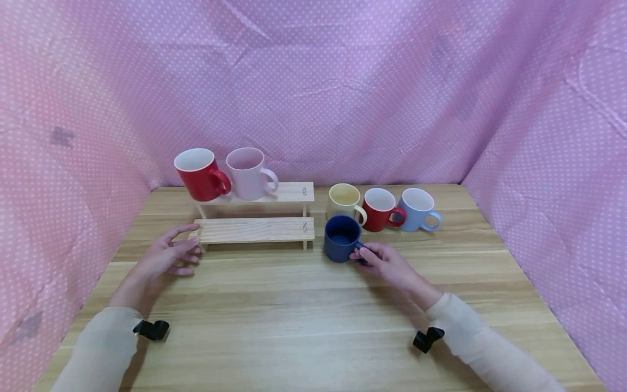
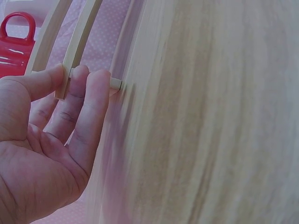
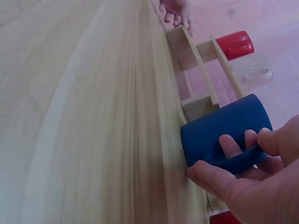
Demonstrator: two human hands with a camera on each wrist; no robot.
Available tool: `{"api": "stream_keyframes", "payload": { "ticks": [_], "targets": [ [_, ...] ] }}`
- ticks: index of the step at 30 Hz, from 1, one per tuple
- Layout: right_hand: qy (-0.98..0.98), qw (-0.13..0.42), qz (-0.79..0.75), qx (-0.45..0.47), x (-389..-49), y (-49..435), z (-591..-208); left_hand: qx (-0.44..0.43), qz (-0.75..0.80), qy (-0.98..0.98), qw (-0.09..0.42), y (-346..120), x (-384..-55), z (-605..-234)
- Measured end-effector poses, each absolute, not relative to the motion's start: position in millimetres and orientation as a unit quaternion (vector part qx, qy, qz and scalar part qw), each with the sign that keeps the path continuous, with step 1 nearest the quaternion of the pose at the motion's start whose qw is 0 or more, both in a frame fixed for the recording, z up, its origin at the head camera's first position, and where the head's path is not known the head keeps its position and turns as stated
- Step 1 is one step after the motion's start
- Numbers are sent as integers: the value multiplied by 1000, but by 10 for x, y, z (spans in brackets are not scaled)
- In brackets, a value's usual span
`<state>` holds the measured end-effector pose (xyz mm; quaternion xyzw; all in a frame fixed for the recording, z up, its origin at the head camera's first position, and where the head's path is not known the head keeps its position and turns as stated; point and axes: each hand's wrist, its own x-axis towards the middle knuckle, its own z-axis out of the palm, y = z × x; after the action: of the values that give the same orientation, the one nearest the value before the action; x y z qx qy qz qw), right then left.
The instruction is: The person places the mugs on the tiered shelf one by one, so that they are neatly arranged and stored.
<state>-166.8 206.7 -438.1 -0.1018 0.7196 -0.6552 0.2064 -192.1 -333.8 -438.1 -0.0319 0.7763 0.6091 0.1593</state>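
Note:
My right hand (image 1: pixel 389 267) grips the handle of a dark blue mug (image 1: pixel 337 249), which is upright just right of the two-tier wooden rack (image 1: pixel 254 231). Fingers pass through the mug's handle in the right wrist view, with the thumb along its upper part. At the rack's left end, my left hand (image 1: pixel 164 257) pinches the tip of the lower board (image 2: pixel 85 32) between thumb and fingers. On the rack's upper tier stand a red mug (image 1: pixel 198 182) and a pale pink mug (image 1: pixel 249 182), handles to the right.
Behind the blue mug, a cream mug (image 1: pixel 340 206), a second red mug (image 1: pixel 376 218) and a light blue mug (image 1: pixel 413 216) stand in a row. Pink dotted cloth (image 1: pixel 313 109) hangs around the back and sides of the wooden table (image 1: pixel 274 326).

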Motion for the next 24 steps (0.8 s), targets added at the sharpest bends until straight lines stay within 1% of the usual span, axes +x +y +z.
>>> {"api": "stream_keyframes", "payload": {
  "ticks": [8, 19, 24],
  "targets": [
    [732, 179, -647, -118, -1648, 2008, -4159, -28, 608, 777, 162, -3324, -1942, -4362],
    [696, 127, -691, -150, -1821, 1861, -3748, -25, 609, 776, 162, -3335, -1945, -4373],
    [687, 117, -699, -158, -1911, 1755, -3613, -28, 611, 774, 162, -3349, -1929, -4396]
  ]
}}
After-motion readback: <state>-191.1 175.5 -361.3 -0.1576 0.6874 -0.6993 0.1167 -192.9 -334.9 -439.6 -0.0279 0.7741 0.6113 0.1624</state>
